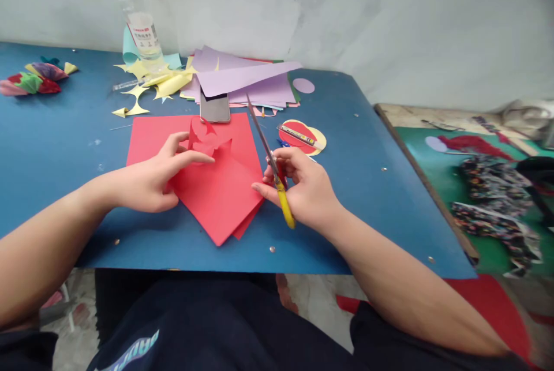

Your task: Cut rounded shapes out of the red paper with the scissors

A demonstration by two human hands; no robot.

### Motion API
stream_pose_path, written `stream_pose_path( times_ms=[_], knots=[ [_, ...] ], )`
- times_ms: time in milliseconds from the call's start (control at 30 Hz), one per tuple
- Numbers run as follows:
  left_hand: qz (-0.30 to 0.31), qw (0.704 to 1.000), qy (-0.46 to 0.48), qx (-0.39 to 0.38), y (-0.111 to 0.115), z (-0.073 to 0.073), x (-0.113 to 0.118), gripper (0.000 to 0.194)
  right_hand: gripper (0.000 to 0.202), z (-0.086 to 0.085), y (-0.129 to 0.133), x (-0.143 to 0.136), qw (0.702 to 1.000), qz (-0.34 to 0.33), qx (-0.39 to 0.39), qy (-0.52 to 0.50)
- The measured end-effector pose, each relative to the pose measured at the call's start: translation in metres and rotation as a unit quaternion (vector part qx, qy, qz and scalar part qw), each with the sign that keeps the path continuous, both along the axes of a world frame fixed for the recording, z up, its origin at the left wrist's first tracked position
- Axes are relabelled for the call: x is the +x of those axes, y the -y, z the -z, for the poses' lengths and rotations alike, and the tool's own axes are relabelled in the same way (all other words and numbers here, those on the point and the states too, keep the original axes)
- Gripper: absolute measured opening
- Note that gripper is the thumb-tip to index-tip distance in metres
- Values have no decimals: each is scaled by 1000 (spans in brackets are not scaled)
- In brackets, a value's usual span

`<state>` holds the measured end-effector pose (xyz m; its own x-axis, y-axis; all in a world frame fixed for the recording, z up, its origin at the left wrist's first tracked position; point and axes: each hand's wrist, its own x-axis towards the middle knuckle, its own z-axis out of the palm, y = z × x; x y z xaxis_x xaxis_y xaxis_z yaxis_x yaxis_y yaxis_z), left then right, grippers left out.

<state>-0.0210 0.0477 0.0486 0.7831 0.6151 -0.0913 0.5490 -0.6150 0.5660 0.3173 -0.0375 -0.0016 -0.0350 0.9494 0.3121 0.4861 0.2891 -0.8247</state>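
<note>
My right hand (305,183) is closed around a pair of scissors (263,137) with yellow handles. Their blades point up and away from me and look closed. Sheets of red paper (219,203) lie beneath and between my hands. A cut-out red piece (203,139) with curved, pointed edges stands up a little from the top sheet. My left hand (149,180) is at the left of this piece, thumb and fingers spread; whether a fingertip touches the paper I cannot tell.
Behind the red sheets lie a phone (215,109), a purple paper stack (268,91) and yellow scraps (167,82). A plastic bottle (142,33) stands near the wall. Red and yellow circles (298,135) are at the right, folded colourful papers (32,82) far left. A green table (422,146) adjoins.
</note>
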Motion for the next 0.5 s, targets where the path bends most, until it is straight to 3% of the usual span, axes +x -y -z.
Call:
stream_pose_path(
  times_ms=[133, 267, 500],
  knots=[
    [9, 991, -95, 90, 4, 0, 4, 82, 60, 1, -3, -1, 999, 0, -14, -34],
    [-19, 986, -98, 133, 5, 1, 10, 76, 57, 5, -5, 0, 998, 26, -20, -48],
    [-88, 995, 1, 54, -10, -5, 7, 48, 44, 0, -5, 3, 995, 30, -29, -85]
  ],
)
